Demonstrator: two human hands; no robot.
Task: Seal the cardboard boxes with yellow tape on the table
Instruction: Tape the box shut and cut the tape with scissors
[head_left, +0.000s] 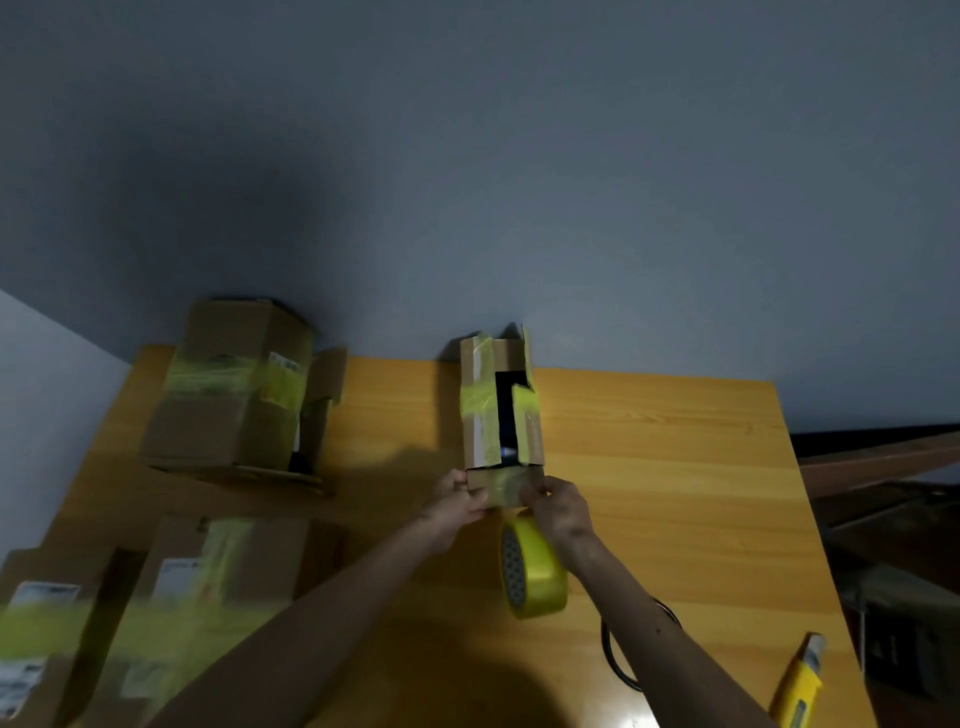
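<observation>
A narrow cardboard box (483, 364) stands in the middle of the wooden table (649, 467), its top flaps partly apart with old yellow tape strips on them. My left hand (457, 501) grips the box's near left corner. My right hand (558, 506) presses a strip of yellow tape onto the box's near end. The yellow tape roll (535, 566) hangs from that strip under my right wrist.
Three taped cardboard boxes stand at the left: one at the back (234, 389), two near me (218, 597) (36, 634). A yellow box cutter (797, 686) lies at the table's near right edge. A black cable loop (615, 654) lies beside my right forearm.
</observation>
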